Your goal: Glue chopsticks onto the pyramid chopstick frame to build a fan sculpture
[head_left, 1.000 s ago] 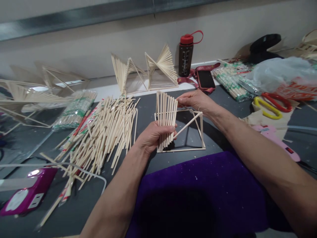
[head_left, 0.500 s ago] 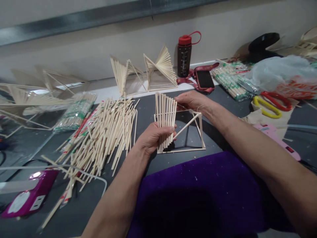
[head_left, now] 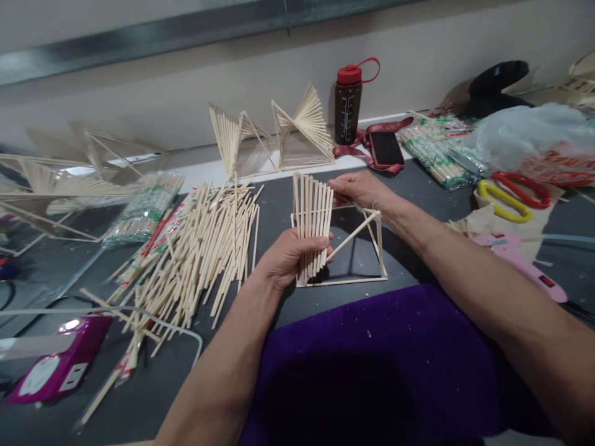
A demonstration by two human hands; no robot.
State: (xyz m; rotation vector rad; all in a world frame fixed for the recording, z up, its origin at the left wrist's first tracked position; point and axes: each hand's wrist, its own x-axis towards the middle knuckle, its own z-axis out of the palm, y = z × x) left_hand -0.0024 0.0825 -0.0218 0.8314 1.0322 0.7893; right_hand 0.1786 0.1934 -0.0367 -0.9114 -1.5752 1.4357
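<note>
I am in what looks like a craft workshop, since my grey table (head_left: 275, 201) carries a pink glue gun (head_left: 527, 265), loose sticks (head_left: 195, 248), wrapped bundles (head_left: 142, 212), a stick frame (head_left: 317, 217) and similar models (head_left: 312, 124).

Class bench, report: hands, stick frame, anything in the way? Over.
Left hand gripping stick frame by its slats. Right hand at slats' upper edge, grip unclear. Loose sticks piled left, apart from frame.
</note>
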